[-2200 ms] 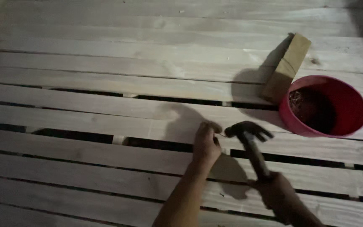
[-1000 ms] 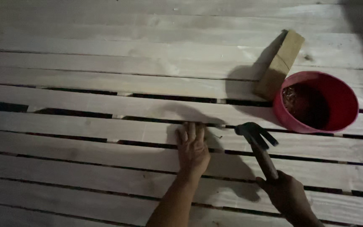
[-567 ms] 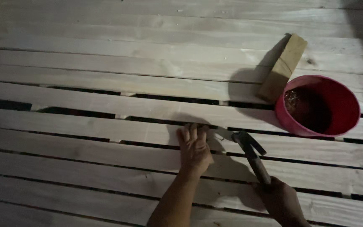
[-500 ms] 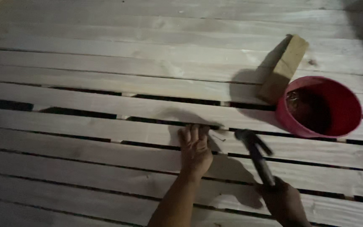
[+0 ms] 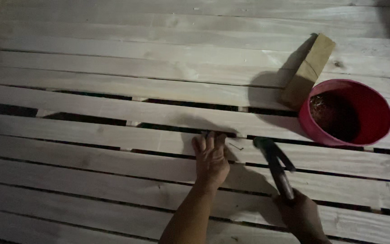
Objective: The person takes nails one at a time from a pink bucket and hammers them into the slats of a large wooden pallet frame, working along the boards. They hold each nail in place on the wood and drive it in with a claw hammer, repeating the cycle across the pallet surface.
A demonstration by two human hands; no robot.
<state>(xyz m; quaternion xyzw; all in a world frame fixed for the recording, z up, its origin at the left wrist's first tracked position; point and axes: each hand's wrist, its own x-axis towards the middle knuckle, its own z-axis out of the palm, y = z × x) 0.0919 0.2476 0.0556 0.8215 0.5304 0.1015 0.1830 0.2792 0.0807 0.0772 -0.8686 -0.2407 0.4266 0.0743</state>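
My left hand lies flat and open on a plank, a nail just beside its fingers. My right hand grips the hammer, head raised near the nail. A red bucket sits nearby.

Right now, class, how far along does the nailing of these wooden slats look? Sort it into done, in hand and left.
Done: many slats already lie side by side in rows.
In hand: the left hand presses flat on one slat beside a small nail, while the right hand holds a claw hammer raised near it.
Left: that nail is not driven; a red bucket stands ready, its contents too dark to tell.
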